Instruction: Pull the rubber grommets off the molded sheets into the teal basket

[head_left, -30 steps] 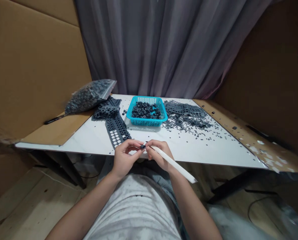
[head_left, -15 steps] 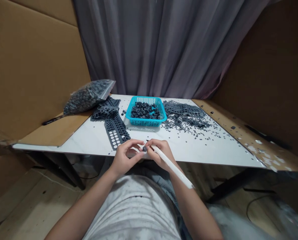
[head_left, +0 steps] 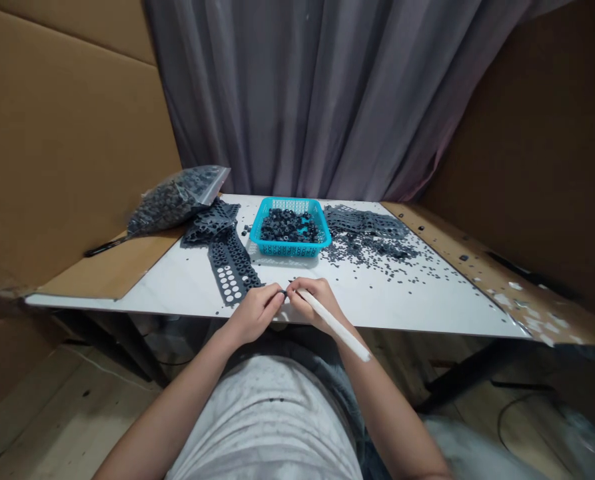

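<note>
My left hand (head_left: 256, 312) is closed, with thumb and forefinger pinching a small black piece (head_left: 284, 293) over the table's front edge. My right hand (head_left: 318, 305) is closed around a long white-handled tool (head_left: 340, 328). Its handle slants back over my right wrist, and a short dark tip shows by the fingertips; I cannot make out its kind. The fingertips of both hands almost meet at the black piece. Just left of my left hand lies a black perforated sheet (head_left: 231, 257), some of its round holes showing white. Beyond the hands stands a turquoise basket (head_left: 290, 251) holding many small black pieces.
At the left, a clear zip bag (head_left: 172, 197) of dark pieces leans on crumpled black sheet. Right of the basket lie another perforated sheet (head_left: 367, 221) and scattered black bits (head_left: 377, 253). Cardboard walls (head_left: 67, 100) flank the white table (head_left: 407, 307), with a grey curtain (head_left: 287, 100) behind.
My left fingers, curved apart around the dark piece before, have now closed into a pinch on it. The white-handled tool has shifted slightly, its rear end moving left and up.
</note>
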The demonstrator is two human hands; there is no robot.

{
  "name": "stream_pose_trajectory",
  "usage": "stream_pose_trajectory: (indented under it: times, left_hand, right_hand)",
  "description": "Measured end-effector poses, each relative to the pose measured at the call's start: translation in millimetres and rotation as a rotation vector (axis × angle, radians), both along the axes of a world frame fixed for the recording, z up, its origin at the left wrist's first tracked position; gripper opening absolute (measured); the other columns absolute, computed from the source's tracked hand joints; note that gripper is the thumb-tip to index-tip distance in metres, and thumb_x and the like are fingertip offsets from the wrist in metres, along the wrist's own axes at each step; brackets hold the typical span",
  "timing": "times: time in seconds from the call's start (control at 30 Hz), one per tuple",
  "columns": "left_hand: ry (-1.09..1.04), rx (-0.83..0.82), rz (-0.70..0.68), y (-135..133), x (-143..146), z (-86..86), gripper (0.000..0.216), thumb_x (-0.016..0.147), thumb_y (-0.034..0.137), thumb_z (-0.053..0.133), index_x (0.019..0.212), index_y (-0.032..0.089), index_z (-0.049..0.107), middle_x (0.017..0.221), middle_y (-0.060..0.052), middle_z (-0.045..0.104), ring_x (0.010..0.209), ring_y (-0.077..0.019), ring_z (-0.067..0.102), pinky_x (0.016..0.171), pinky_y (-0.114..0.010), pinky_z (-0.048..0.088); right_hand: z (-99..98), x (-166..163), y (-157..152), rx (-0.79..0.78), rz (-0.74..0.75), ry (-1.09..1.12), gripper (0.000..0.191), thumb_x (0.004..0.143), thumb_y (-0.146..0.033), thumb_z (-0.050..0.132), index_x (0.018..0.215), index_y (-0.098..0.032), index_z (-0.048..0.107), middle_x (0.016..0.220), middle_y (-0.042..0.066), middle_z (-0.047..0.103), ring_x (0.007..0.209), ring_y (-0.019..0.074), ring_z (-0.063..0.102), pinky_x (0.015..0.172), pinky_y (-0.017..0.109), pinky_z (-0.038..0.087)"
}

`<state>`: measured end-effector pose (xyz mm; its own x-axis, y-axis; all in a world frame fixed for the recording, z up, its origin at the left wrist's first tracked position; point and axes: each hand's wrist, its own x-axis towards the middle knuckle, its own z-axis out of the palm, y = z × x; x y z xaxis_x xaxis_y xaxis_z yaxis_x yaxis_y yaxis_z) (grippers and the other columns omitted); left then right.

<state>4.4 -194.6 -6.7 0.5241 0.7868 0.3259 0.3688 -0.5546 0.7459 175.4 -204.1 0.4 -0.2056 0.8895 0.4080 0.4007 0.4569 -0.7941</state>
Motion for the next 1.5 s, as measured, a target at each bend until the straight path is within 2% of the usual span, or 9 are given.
stream_pose_trajectory:
  times: [0.2, 0.4, 1.0, 1.5]
  left_hand:
    - [-0.009, -0.035, 0.022, 1.3, 1.7, -5.0, 0.033, 0.09, 0.028, 0.037, 0.059, 0.019, 0.041, 0.054, 0.005, 0.04, 0.052, -0.0108, 0.04, 0.053, -0.024, 0.028]
    - [-0.022, -0.068, 0.078, 2.3, 3.1, -7.4, 0.031, 0.083, 0.024, 0.043, 0.053, 0.018, 0.038, 0.049, 0.007, 0.029, 0.05, -0.0092, 0.03, 0.05, -0.023, 0.022]
    - [-0.035, -0.1, 0.11, 1.8, 4.2, -6.2, 0.03, 0.081, 0.027, 0.044, 0.052, 0.018, 0.04, 0.048, 0.006, 0.033, 0.049, -0.009, 0.032, 0.049, -0.023, 0.024]
    - [-0.023, -0.054, 0.135, 1.5, 5.5, -11.7, 0.032, 0.079, 0.027, 0.046, 0.05, 0.019, 0.034, 0.049, 0.006, 0.026, 0.049, -0.0089, 0.027, 0.049, -0.024, 0.02]
  right_hand:
    - [-9.5, -0.3, -2.1, -0.079, 0.05, 0.111, 0.015, 0.076, -0.023, 0.054, 0.067, -0.014, 0.063, 0.054, -0.001, 0.054, 0.049, 0.0094, 0.045, 0.049, 0.019, 0.035]
    - [-10.5, -2.9, -5.4, -0.093, 0.042, 0.089, 0.014, 0.074, -0.023, 0.055, 0.065, -0.014, 0.063, 0.048, -0.003, 0.046, 0.045, 0.0081, 0.037, 0.045, 0.019, 0.029]
    - [-10.4, -4.0, -6.3, -0.109, 0.063, 0.119, 0.014, 0.074, -0.026, 0.056, 0.068, -0.015, 0.062, 0.047, -0.004, 0.044, 0.044, 0.0081, 0.035, 0.043, 0.019, 0.029]
    - [-13.6, -4.5, -4.8, -0.043, 0.03, 0.075, 0.013, 0.072, -0.022, 0.056, 0.063, -0.015, 0.061, 0.045, -0.005, 0.044, 0.043, 0.0074, 0.036, 0.045, 0.019, 0.03]
